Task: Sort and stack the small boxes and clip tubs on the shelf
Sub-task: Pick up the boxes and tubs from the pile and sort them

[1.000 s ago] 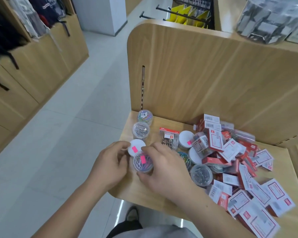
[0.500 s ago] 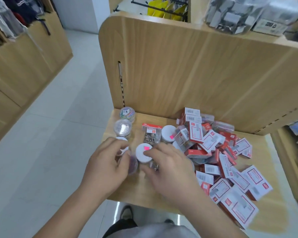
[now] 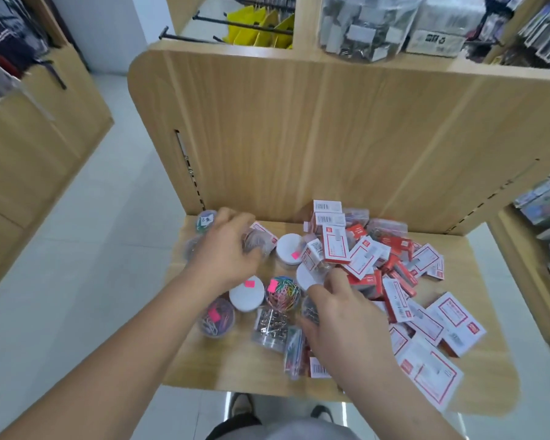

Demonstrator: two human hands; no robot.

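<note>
My left hand (image 3: pixel 226 252) reaches to the back left of the wooden shelf (image 3: pixel 232 366) and grips a clear tub of silver clips (image 3: pixel 258 242). Another clear tub (image 3: pixel 205 219) stands just behind it in the corner. My right hand (image 3: pixel 340 315) curls its fingers on a white-lidded tub (image 3: pixel 307 277) at the edge of the pile of red and white small boxes (image 3: pixel 397 281). Between my hands lie a white-lidded tub with a pink sticker (image 3: pixel 246 295), a tub of coloured clips (image 3: pixel 282 294), a tipped tub (image 3: pixel 216 316) and a clear box of pins (image 3: pixel 270 326).
The shelf's tall wooden back panel (image 3: pixel 299 138) rises close behind the goods. One more white-lidded tub (image 3: pixel 289 249) stands by the boxes. A flat clear pack (image 3: pixel 294 349) lies near the front edge. Shelves of stock stand above and at the right. Tiled floor lies to the left.
My left hand has left the front tubs and moved back left onto a clear tub. My right hand has shifted right to the white-lidded tub by the boxes.
</note>
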